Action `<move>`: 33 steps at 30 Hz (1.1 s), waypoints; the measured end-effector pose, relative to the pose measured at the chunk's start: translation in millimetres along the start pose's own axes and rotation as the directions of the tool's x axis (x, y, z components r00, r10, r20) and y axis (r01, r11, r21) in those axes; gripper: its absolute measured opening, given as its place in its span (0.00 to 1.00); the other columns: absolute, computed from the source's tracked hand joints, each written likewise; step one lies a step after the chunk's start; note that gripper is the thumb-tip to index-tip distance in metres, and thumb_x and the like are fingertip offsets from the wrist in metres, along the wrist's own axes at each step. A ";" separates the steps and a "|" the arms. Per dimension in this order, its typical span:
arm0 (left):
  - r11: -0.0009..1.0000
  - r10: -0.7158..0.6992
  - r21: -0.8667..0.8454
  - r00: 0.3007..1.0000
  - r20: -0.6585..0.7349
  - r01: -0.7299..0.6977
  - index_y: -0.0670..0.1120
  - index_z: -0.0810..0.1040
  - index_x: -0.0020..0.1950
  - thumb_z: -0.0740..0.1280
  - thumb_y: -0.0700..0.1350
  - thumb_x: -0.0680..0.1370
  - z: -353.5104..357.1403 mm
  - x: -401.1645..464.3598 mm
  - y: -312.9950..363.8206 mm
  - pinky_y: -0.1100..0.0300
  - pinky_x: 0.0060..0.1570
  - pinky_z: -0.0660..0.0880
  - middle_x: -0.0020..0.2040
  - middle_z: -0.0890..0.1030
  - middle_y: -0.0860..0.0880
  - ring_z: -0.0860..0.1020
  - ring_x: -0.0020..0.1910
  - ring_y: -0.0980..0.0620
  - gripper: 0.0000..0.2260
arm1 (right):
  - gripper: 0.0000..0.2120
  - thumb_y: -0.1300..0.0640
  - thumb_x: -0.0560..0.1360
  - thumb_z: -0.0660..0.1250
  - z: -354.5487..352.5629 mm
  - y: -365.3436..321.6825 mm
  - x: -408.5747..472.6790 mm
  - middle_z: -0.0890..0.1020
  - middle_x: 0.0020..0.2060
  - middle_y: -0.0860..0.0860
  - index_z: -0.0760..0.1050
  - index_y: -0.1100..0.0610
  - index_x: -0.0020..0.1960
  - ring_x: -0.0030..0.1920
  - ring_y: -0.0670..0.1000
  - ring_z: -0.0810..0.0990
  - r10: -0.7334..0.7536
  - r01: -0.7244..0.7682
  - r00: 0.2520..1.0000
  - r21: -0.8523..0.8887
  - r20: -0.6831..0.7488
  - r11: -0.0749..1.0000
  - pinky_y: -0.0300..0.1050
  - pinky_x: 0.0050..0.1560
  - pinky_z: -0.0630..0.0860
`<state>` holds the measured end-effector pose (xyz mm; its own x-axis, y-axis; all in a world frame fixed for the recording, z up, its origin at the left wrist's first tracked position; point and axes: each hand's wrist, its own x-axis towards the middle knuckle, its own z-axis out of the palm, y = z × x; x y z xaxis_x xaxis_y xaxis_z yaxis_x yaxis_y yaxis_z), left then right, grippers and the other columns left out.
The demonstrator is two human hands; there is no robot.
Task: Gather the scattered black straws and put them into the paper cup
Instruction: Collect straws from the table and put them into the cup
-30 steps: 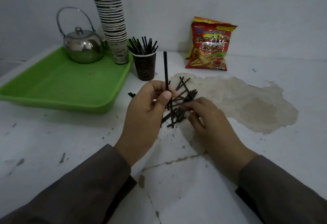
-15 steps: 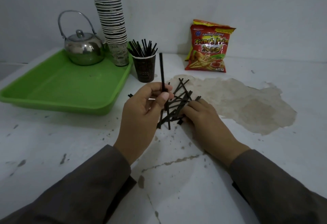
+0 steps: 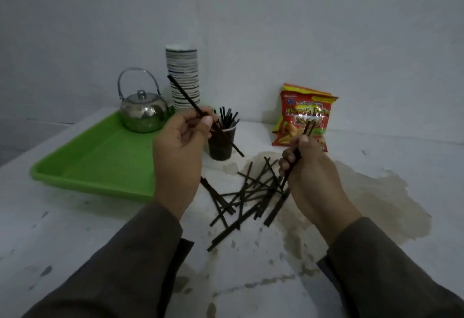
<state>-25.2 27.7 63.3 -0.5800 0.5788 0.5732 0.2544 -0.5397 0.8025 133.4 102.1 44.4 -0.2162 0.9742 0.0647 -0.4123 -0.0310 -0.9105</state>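
A dark paper cup (image 3: 221,145) stands on the white table beside the tray, with several black straws sticking out of it. My left hand (image 3: 180,142) is raised just left of the cup and pinches one long black straw (image 3: 184,95) that slants across the cup's front. My right hand (image 3: 305,167) is lifted above the table to the cup's right, closed on a black straw (image 3: 308,128) whose tip points up. Between my hands, a pile of several black straws (image 3: 247,192) lies scattered on the table.
A green tray (image 3: 95,159) on the left holds a steel kettle (image 3: 143,113) and a tall stack of paper cups (image 3: 182,76). A red snack bag (image 3: 305,114) leans against the wall at the right. A brown stain (image 3: 364,192) spreads over the table under the pile.
Both hands have risen from the pile. My left hand carried its straw up toward the cup and tilted it. My right hand lifted a straw off the pile. The camera tilted upward.
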 end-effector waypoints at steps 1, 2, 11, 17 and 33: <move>1.000 0.019 -0.005 0.999 -0.029 -0.020 0.39 0.77 0.53 0.64 0.37 0.76 0.5 10.8 1.9 0.64 0.49 0.78 0.46 0.82 0.48 0.80 0.46 0.57 0.07 | 0.15 0.55 0.81 0.52 8.9 -2.5 5.3 0.71 0.26 0.47 0.72 0.52 0.40 0.29 0.47 0.70 -0.037 0.037 0.999 0.002 0.004 0.999 0.42 0.34 0.67; 0.999 0.044 -0.007 0.997 -0.057 -0.044 0.39 0.77 0.53 0.64 0.37 0.76 1.3 21.4 3.7 0.64 0.50 0.78 0.46 0.82 0.49 0.80 0.46 0.57 0.07 | 0.13 0.56 0.81 0.52 18.0 -5.8 10.3 0.72 0.28 0.48 0.71 0.54 0.40 0.31 0.48 0.72 -0.082 0.082 0.997 -0.010 0.007 0.997 0.42 0.37 0.68; 0.966 0.257 0.054 0.929 -0.267 -0.252 0.51 0.67 0.65 0.67 0.40 0.75 9.5 78.7 -13.9 0.65 0.48 0.76 0.43 0.81 0.47 0.80 0.45 0.54 0.20 | 0.08 0.51 0.76 0.62 75.4 -30.5 57.5 0.79 0.52 0.40 0.80 0.47 0.51 0.57 0.43 0.73 -0.262 0.267 0.964 -0.111 0.051 0.957 0.41 0.52 0.68; 0.870 0.447 0.302 0.883 -0.144 -0.390 0.62 0.50 0.72 0.66 0.42 0.76 11.8 89.2 -35.0 0.66 0.47 0.76 0.41 0.79 0.55 0.79 0.42 0.58 0.34 | 0.06 0.59 0.74 0.66 92.4 -9.7 81.9 0.83 0.41 0.44 0.81 0.49 0.45 0.41 0.45 0.79 -0.386 0.386 0.922 -0.151 0.026 0.910 0.38 0.43 0.78; 0.845 0.229 0.478 0.970 0.079 -0.238 0.67 0.52 0.70 0.65 0.40 0.76 17.5 72.8 -81.8 0.68 0.41 0.75 0.40 0.76 0.59 0.78 0.39 0.60 0.33 | 0.08 0.54 0.75 0.65 91.0 38.0 106.1 0.83 0.47 0.54 0.80 0.56 0.49 0.54 0.58 0.75 -0.335 0.329 0.927 -0.789 0.166 0.519 0.57 0.53 0.72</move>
<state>-74.7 124.8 42.3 -0.4436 0.4861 0.7530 0.7233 -0.3020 0.6210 14.2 183.9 53.8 -0.2095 0.8767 0.4329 0.4132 0.4807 -0.7735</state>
